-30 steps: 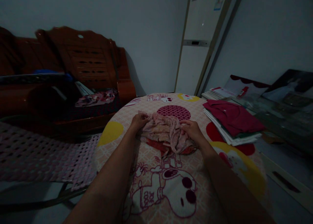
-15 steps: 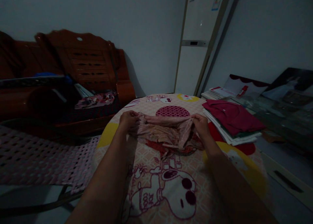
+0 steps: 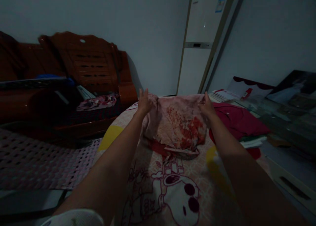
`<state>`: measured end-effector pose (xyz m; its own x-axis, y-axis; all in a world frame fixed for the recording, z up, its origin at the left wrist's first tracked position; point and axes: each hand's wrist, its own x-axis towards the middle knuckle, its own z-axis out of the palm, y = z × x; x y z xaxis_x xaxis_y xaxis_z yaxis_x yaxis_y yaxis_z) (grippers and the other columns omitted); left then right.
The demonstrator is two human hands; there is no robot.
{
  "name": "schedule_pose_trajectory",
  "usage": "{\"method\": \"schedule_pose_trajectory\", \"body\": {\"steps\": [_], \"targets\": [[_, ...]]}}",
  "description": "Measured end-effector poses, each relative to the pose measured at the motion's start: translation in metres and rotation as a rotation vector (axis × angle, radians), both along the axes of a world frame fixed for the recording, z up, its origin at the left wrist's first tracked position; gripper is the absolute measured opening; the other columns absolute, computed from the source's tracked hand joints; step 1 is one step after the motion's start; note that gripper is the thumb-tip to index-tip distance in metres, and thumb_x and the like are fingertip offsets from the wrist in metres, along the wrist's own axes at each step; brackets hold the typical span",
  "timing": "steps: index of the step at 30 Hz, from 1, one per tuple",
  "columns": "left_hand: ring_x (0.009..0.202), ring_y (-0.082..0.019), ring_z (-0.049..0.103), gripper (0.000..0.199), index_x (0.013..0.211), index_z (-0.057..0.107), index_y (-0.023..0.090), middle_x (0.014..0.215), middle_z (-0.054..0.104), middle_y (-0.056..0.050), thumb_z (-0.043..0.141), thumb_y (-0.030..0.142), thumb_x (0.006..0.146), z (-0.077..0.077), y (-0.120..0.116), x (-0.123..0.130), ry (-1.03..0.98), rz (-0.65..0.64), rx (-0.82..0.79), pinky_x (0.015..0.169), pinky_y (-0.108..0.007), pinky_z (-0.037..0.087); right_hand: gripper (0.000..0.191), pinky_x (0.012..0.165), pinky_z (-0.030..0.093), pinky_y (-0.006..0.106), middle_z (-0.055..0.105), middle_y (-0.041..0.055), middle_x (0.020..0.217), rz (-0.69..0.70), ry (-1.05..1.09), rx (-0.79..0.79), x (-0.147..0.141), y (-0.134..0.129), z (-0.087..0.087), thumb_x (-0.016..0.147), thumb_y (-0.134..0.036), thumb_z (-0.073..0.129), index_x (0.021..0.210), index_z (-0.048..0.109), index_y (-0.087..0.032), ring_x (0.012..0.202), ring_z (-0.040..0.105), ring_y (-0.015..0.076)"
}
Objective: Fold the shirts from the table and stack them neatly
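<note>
A crumpled pink garment [image 3: 172, 120] with red and brown patches is stretched between my two hands above the table. My left hand [image 3: 145, 103] grips its upper left corner, some fingers pointing up. At the upper right corner, my right hand [image 3: 206, 108] pinches the cloth closed. The top edge hangs fairly straight between them, while the lower part bunches on the patterned tablecloth [image 3: 145, 189]. Darker red cloth [image 3: 158, 147] shows beneath its lower left side. What kind of garment it is, I cannot tell.
A folded magenta garment [image 3: 239, 120] lies on a stack at the table's right. Beyond is a glass-topped surface [image 3: 283, 110] with papers. A woven chair [image 3: 49, 156] stands at left, a wooden bench [image 3: 86, 64] behind it, and a tall white appliance [image 3: 195, 68] against the wall.
Both hands have moved up and away, lifting the garment's top edge. The cloth has opened out, and its red patches now show. The left fingers have straightened upward.
</note>
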<state>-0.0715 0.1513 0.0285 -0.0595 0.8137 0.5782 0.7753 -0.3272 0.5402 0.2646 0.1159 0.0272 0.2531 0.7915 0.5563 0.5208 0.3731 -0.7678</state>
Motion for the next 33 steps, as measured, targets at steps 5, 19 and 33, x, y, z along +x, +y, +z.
{"method": "schedule_pose_trajectory", "body": {"steps": [5, 19, 33], "targets": [[0.144, -0.032, 0.033, 0.064, 0.138, 0.047, 0.008, 0.152, 0.038, -0.021, 0.064, 0.018, 0.078, -0.044, -0.025, -0.009, 0.123, 0.069, -0.117, 0.117, -0.040, 0.031, 0.063, 0.102, 0.047, 0.043, 0.066, 0.0132, 0.128, -0.136, -0.253, -0.214, -0.002, -0.043, -0.038, 0.069, -0.013, 0.056, 0.132, 0.061, -0.014, 0.115, 0.063, 0.0285], [0.099, -0.029, 0.067, 0.024, 0.094, 0.072, 0.014, 0.104, 0.074, -0.017, 0.058, 0.030, 0.084, -0.076, -0.080, -0.042, 0.097, 0.263, -0.524, 0.075, -0.030, 0.046, 0.041, 0.081, 0.050, 0.031, 0.072, 0.0186, 0.112, -0.386, -0.459, -0.520, -0.007, -0.109, -0.075, 0.079, -0.028, 0.061, 0.116, 0.071, -0.014, 0.104, 0.068, 0.0290], [0.059, -0.015, 0.060, 0.034, 0.098, 0.067, 0.016, 0.068, 0.065, -0.001, 0.066, 0.021, 0.064, -0.086, -0.070, -0.055, -0.766, 0.099, -0.470, 0.056, -0.025, 0.046, 0.029, 0.058, 0.047, 0.030, 0.073, 0.0081, 0.069, -0.556, 0.129, -0.243, 0.032, -0.094, -0.103, 0.059, -0.032, 0.068, 0.081, 0.077, -0.014, 0.063, 0.064, 0.0225]]}}
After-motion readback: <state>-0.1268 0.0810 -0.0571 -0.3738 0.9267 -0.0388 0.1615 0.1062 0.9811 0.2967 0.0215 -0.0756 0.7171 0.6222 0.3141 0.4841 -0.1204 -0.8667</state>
